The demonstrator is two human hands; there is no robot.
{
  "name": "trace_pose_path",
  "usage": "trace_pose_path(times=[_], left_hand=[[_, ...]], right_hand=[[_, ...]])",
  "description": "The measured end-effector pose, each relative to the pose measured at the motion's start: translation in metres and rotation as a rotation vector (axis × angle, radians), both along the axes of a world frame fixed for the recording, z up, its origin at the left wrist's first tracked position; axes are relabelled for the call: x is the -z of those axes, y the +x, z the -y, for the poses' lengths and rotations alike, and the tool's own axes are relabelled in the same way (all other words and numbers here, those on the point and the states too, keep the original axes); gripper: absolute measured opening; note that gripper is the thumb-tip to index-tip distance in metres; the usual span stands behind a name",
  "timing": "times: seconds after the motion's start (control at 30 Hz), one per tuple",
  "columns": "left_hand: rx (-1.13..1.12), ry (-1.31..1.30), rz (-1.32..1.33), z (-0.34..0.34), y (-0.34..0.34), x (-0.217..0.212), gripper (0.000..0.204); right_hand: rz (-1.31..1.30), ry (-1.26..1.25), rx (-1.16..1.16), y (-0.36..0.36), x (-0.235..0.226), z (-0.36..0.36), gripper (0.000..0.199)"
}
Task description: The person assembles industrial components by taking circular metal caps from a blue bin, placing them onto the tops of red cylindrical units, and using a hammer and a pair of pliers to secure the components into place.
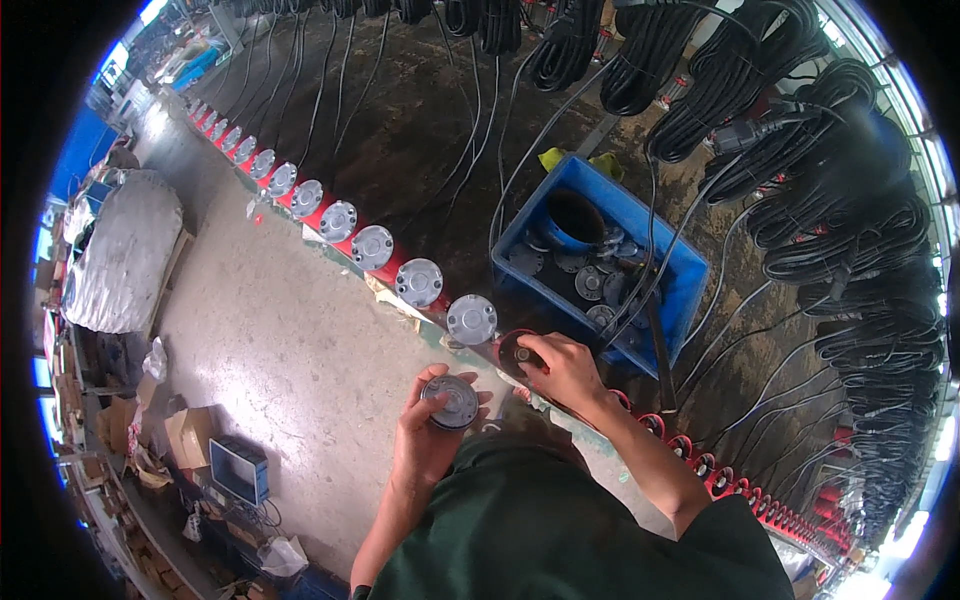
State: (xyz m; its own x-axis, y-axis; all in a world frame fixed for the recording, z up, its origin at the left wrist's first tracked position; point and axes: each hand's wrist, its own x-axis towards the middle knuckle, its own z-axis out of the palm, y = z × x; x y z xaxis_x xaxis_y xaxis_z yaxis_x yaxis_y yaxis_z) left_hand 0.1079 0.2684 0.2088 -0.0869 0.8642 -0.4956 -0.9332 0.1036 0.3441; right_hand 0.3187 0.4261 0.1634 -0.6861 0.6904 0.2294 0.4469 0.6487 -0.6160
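My left hand [425,430] holds a round grey metal end cap [450,402], fingers wrapped round its edge, its flat face turned up. My right hand [572,375] is at the dark open end of a red cylinder [507,345], fingers curled together at the opening. What those fingers pinch is hidden. Just left of this cylinder, another one carries a grey metal cap [472,319]. More capped red cylinders [372,247] run off in a line to the far left. On the right, the cylinders [680,446] show open ends with dark insides.
Beyond my right hand stands a blue plastic crate [680,300] with loose metal caps, a dark round tub [574,220] and a long dark tool handle [660,350]. Coiled black cables [735,70] line the far and right sides, their leads crossing the dark tabletop. Cardboard boxes [190,437] lie at left.
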Motion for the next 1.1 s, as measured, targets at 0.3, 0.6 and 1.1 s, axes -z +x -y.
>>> trace_pose_path(times=[0.3,0.6,1.1], left_hand=[[0.009,0.009,0.013,-0.005,0.003,0.001,0.042],[0.04,0.032,0.005,-0.01,0.007,-0.001,0.042],[0.366,-0.032,-0.235,-0.006,0.04,0.015,0.043]], right_hand=[[0.001,0.007,-0.029,-0.001,-0.001,-0.001,0.042],[-0.03,0.005,0.035,0.003,-0.02,0.002,0.05],[-0.075,-0.036,0.028,0.018,-0.071,0.065,0.03]])
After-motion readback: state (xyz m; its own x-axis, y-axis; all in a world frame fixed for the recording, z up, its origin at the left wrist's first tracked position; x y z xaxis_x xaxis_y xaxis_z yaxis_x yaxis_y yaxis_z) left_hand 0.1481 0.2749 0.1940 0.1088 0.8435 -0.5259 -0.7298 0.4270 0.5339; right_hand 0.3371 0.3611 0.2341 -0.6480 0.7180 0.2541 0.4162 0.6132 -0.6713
